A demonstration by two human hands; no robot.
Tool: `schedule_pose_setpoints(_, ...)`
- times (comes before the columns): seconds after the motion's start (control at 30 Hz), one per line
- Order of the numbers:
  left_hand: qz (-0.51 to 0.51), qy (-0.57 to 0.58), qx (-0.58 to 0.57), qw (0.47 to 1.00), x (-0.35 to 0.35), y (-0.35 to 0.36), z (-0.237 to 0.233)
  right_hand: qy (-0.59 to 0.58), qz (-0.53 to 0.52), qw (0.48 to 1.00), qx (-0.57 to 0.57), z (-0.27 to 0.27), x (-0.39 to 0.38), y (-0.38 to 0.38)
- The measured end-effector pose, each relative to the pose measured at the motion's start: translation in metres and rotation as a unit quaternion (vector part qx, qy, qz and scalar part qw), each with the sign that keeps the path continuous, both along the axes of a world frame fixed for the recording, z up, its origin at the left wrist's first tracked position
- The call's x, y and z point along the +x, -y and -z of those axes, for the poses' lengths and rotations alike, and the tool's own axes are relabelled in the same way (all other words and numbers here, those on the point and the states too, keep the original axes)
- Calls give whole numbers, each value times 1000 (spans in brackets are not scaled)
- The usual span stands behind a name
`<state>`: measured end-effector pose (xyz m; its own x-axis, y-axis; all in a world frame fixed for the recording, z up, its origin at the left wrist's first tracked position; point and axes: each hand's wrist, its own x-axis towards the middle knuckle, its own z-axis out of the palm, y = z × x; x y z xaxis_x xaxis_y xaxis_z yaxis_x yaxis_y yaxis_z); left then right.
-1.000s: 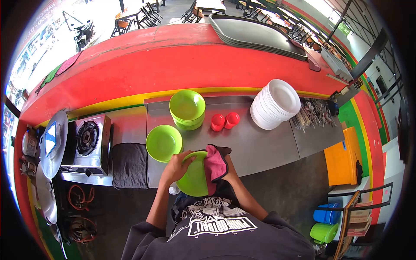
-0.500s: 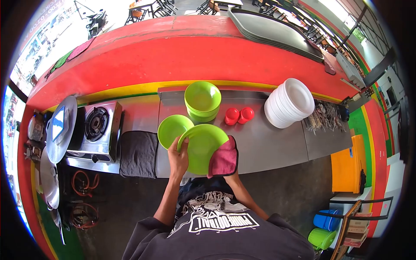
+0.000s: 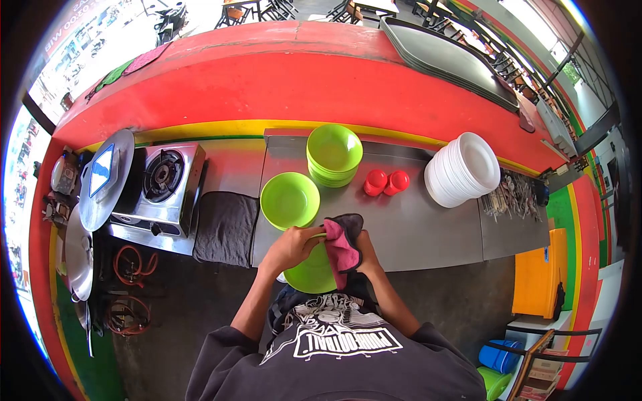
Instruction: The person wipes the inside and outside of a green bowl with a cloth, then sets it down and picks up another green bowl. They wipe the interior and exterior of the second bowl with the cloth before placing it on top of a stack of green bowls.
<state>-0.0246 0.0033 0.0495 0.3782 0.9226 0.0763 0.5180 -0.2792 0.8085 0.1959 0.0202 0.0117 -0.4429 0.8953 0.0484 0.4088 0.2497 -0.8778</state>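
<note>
A green bowl (image 3: 311, 273) is held close to my body at the counter's front edge. My left hand (image 3: 294, 248) grips its rim from the left, fingers closed. My right hand (image 3: 365, 254) is closed on a maroon and dark cloth (image 3: 343, 248), which lies over the bowl's right side. Just beyond my left hand, another green bowl (image 3: 290, 200) sits on the steel counter. Behind it to the right rises a stack of green bowls (image 3: 334, 155).
Two red cups (image 3: 386, 182) and a tall stack of white plates (image 3: 461, 170) stand right of the bowls. Loose cutlery (image 3: 512, 195) lies farther right. At left are a dark folded cloth (image 3: 226, 228) and a gas stove (image 3: 160, 184). A red wall (image 3: 267, 87) borders the counter's back.
The held bowl has come down toward my body and tilted. My left hand has shifted along its rim, and the cloth now bunches over the rim. My view has turned slightly left.
</note>
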Motion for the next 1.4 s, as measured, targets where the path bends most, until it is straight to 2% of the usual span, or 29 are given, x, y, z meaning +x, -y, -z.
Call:
schedule_pose_setpoints(0.07,-17,72,41,996,1,-2,-5,-26,18,999,33,10,-1,-4)
schedule_pose_setpoints(0.17,-93,151,-11,984,0,0,-3,-133,84,988,-3,2,-8,2)
schedule_pose_setpoints(0.27,-173,269,-69,945,1,6,6,-282,188,941,6,42,-3,-3)
schedule_pose_setpoints(0.37,-208,329,-110,915,13,17,27,-295,259,920,23,76,4,-5)
schedule_pose_setpoints(0.4,-196,338,-123,912,17,21,29,-298,265,917,-16,72,4,-1)
schedule_pose_setpoints(0.5,-269,263,18,926,35,24,46,-252,261,929,69,83,-1,-2)
schedule_pose_setpoints(0.53,-285,300,-14,910,36,25,51,-243,259,930,90,85,-3,-1)
schedule_pose_setpoints(0.63,-284,289,-84,910,22,23,50,-188,266,942,81,73,-10,2)
schedule_pose_setpoints(0.67,-263,287,-59,919,19,22,47,-198,236,951,12,63,-5,4)
schedule_pose_setpoints(0.77,-202,191,-90,956,-4,22,51,-232,248,941,11,55,-7,3)
schedule_pose_setpoints(0.87,-129,84,-101,983,-19,19,17,-296,288,911,28,68,-14,0)
schedule_pose_setpoints(0.97,-84,36,-83,992,-21,14,1,-218,208,951,-71,61,0,-4)
schedule_pose_setpoints(1.0,-74,27,-72,994,-21,13,-1,-192,197,961,-36,60,2,-3)
schedule_pose_setpoints(1.07,-84,27,-35,995,-20,10,2,-139,173,974,34,58,4,-1)
schedule_pose_setpoints(1.17,-159,80,-28,984,-10,12,2,-228,167,959,-11,44,5,2)
schedule_pose_setpoints(1.23,-218,150,-24,964,-1,12,8,-162,107,975,104,65,14,-8)
schedule_pose_setpoints(1.3,-268,234,-4,934,7,7,27,-197,120,968,99,81,14,-4)
schedule_pose_setpoints(1.37,-294,264,-14,919,14,5,27,-332,199,922,-23,70,-10,9)
schedule_pose_setpoints(1.4,-308,279,-19,909,16,4,28,-230,164,958,42,74,-7,10)
